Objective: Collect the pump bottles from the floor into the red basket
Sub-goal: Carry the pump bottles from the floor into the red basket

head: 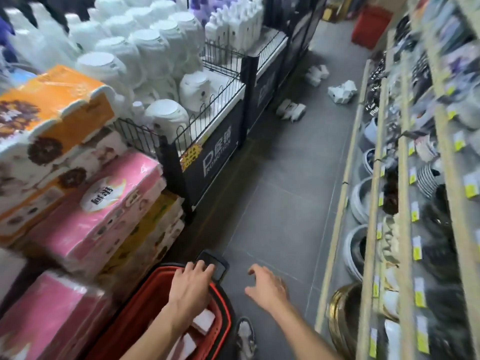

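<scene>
hands [192,284] by red basket [140,302], bottles [342,91] well ahead

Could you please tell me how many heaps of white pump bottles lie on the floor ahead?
3. The nearest heap lies beside the black display stand; the middle heap by the shelves; the farthest heap further along the stand. Blur hides each heap's bottle count.

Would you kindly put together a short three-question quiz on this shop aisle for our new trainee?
1. True or false: the left hand holds the black handle of the red basket.
2. The right hand holds: A a bottle; B nothing; C a price tag.
3. How many clusters of white pump bottles lie on the floor ahead?
Key: 1 true; 2 B; 3 three.
</scene>
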A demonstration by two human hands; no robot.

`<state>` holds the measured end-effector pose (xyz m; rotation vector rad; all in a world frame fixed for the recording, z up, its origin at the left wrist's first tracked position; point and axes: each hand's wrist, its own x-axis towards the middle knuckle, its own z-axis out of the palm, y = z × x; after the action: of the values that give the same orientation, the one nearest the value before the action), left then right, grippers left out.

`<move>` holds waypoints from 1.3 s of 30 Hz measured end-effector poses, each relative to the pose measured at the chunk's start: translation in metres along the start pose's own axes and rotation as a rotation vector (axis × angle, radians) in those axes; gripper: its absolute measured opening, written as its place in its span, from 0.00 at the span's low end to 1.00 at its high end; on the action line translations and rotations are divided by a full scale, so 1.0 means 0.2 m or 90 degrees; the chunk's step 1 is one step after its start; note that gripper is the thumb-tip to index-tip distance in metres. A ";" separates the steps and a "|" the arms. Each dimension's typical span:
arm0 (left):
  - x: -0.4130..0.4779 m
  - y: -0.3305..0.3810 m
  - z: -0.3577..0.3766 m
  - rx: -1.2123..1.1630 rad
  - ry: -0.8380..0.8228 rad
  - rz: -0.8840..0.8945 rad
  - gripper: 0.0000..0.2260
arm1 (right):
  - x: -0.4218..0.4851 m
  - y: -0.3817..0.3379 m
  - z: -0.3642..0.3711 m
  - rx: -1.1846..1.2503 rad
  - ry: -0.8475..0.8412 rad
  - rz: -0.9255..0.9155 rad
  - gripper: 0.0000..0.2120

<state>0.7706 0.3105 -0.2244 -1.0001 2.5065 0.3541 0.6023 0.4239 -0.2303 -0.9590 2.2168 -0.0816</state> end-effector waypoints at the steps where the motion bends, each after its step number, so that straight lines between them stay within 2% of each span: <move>1: 0.01 0.06 -0.05 0.007 0.028 0.015 0.24 | -0.03 0.03 -0.06 0.017 -0.002 0.011 0.23; 4: 0.07 0.22 -0.24 0.028 0.060 0.069 0.24 | -0.10 0.14 -0.26 0.059 0.021 0.032 0.24; 8: 0.15 0.43 -0.43 0.047 0.029 0.111 0.26 | -0.16 0.29 -0.50 0.047 0.070 0.045 0.25; 14: 0.28 0.76 -0.54 0.087 -0.039 0.142 0.28 | -0.20 0.56 -0.73 0.043 0.106 0.067 0.24; 20: 0.43 0.97 -0.66 0.141 -0.018 0.171 0.28 | -0.16 0.77 -0.89 0.044 0.113 0.082 0.24; 30: 0.77 1.08 -0.86 0.191 0.010 0.189 0.27 | 0.11 0.84 -1.12 0.035 0.137 0.072 0.24; 39: 1.22 1.07 -1.16 0.192 0.036 0.219 0.25 | 0.40 0.82 -1.50 0.026 0.162 0.129 0.26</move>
<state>0.3946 0.2302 -0.1165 -0.4686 2.6784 0.0414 0.2750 0.4273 -0.1057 -0.7302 2.5244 -0.1627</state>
